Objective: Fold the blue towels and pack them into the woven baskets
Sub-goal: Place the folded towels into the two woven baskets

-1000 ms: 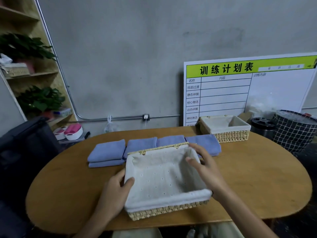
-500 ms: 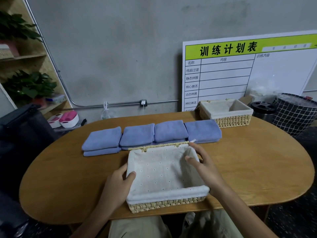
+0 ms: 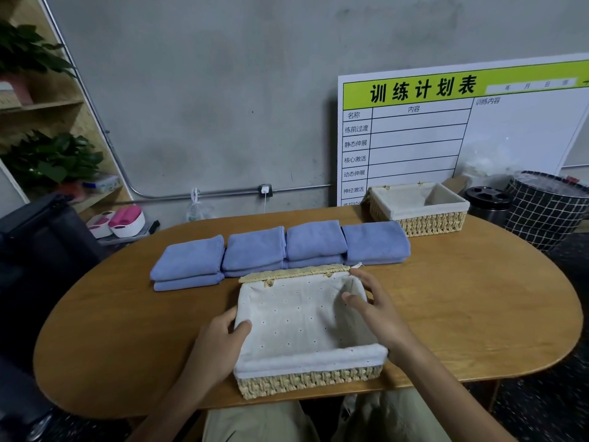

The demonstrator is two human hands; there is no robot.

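A woven basket [image 3: 306,382] with a white dotted cloth liner sits at the table's near edge, with nothing inside. My left hand [image 3: 220,342] grips its left wall, thumb over the rim. My right hand [image 3: 376,311] holds the right wall, thumb inside the liner. Behind the basket, folded blue towels [image 3: 280,253] lie in a row across the table, several piles side by side, some two high. A second woven basket [image 3: 420,210], also lined and holding nothing, stands at the back right.
The oval wooden table [image 3: 478,307] has bare wood to the left and right of the near basket. A white and green board [image 3: 462,129] leans on the wall behind. A checked bin [image 3: 545,208] and a shelf with plants [image 3: 47,157] flank the table.
The view has tilted slightly, so the towels and far basket sit a little differently in frame. Both hands stay on the near basket's side walls, which has barely shifted.
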